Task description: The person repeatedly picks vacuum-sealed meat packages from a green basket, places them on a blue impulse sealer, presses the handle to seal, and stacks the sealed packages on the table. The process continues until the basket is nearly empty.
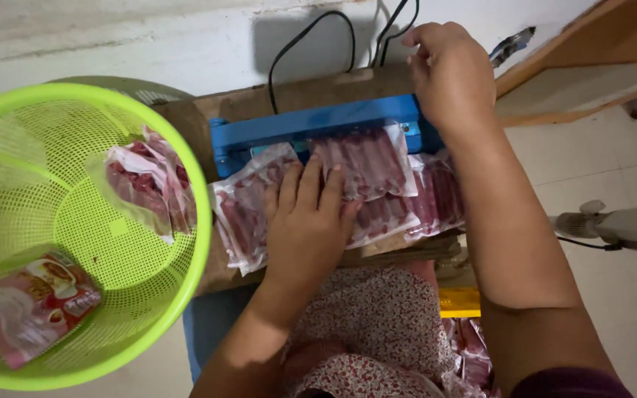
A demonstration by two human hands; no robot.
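Observation:
My left hand (307, 221) lies flat, fingers together, on clear plastic packets of red sausages (366, 158) stacked on a wooden board. The top packet's far edge lies under the arm of a blue heat sealer (318, 121). My right hand (451, 70) rests on the right end of the sealer's arm, fingers curled over its far edge. More sausage packets (241, 214) lie to the left of my left hand and others (440, 195) lie under my right forearm.
A lime-green mesh basket (186, 221) at the left holds sealed sausage packets (149, 188) and a printed packet (35, 302). Black cables (311, 33) run up the wall behind the sealer. A grey-white appliance (628, 225) lies at the right. A wooden frame (591, 33) stands top right.

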